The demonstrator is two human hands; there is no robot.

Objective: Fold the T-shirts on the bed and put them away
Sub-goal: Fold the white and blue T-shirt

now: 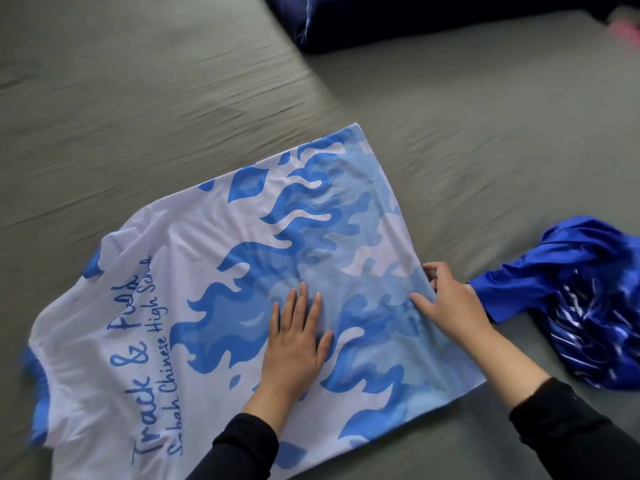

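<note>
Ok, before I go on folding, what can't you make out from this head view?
- White T-shirt with blue flames: collar end cut off by the bottom edge.
- Right hand: fingertips hidden at the hem.
- Crumpled shiny blue garment: cut off by the right edge.
- Pink thing, top right: too blurred to identify.

The single head-worn camera looks forward and steeply down from close above the bed (173,98), its wide-angle frame taking in both forearms entering from the bottom edge, the spread T-shirt (214,271) at centre and pillows (381,19) along the top.
</note>
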